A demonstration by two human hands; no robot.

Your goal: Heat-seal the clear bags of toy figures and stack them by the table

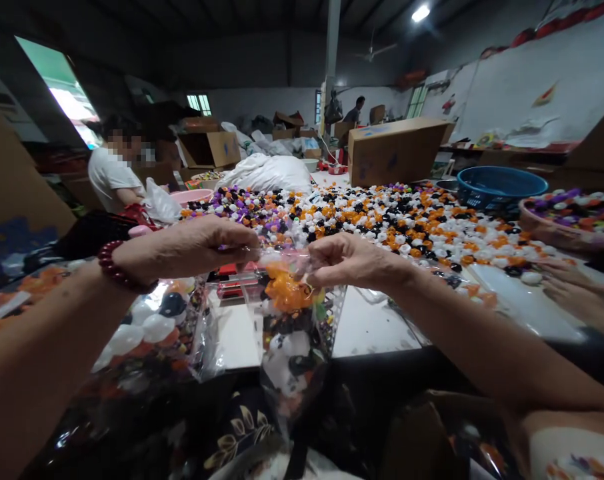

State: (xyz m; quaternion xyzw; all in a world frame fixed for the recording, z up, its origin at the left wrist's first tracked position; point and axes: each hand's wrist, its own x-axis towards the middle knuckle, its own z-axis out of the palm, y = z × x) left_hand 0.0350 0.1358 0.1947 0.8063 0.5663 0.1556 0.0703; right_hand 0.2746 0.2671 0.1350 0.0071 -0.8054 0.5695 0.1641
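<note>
Between my two hands hangs a clear plastic bag [289, 353], its top edge stretched across. My left hand [207, 243], below a dark red bead bracelet [116, 267], pinches the bag's left top corner. The fingers of my right hand [349, 260] are closed on the right side of the same edge. Inside the bag, orange pieces [288, 290] lie near the top, with white and black ones lower down. A filled clear bag [155, 320] of white, black and orange pieces sits under my left forearm. Red items [235, 283] lie on the table behind the held bag.
A wide heap of small pieces [382, 217] covers the table. A blue basket [502, 183] and a pink tub [572, 223] stand at right, near another person's hands [577, 293]. A large carton [397, 152] and white sack [269, 172] stand behind; a person in white [112, 177] sits left.
</note>
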